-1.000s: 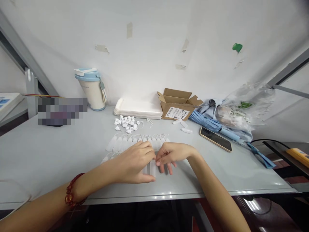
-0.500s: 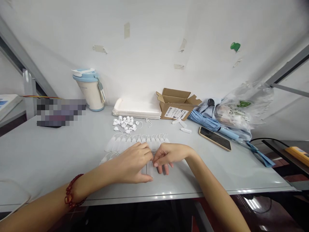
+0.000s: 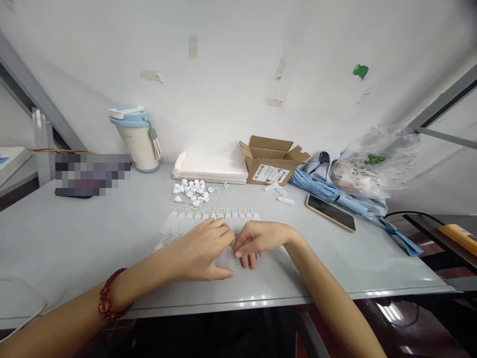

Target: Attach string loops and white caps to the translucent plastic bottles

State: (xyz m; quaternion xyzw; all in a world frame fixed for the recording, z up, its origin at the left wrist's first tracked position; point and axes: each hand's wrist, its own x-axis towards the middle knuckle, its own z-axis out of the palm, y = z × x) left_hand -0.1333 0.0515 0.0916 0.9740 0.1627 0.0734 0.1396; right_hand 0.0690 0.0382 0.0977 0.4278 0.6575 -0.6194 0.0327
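Observation:
My left hand (image 3: 204, 248) bends over a second row of translucent plastic tubes (image 3: 223, 258), its thumb apart along their near ends and its fingertips toward the far ends. Right beside it my right hand (image 3: 257, 241) pinches thumb and forefinger together, while its other fingers point down at the table. What lies in that pinch is hidden. Behind both hands runs a row of tubes with thin white loops (image 3: 182, 221), partly covered by my left hand. Farther back lies a loose pile of small white caps (image 3: 194, 189).
A stack of white trays (image 3: 210, 169) and an open cardboard box (image 3: 272, 161) stand by the wall. Left of them is a lidded cup (image 3: 136, 144). On the right are a phone (image 3: 330, 213), a blue umbrella (image 3: 316, 186), a plastic bag (image 3: 365, 171) and loose tubes (image 3: 286, 201).
The whole view has shifted slightly. My hands stay close together over the tubes, with only small finger movement; nothing has visibly been picked up or put down.

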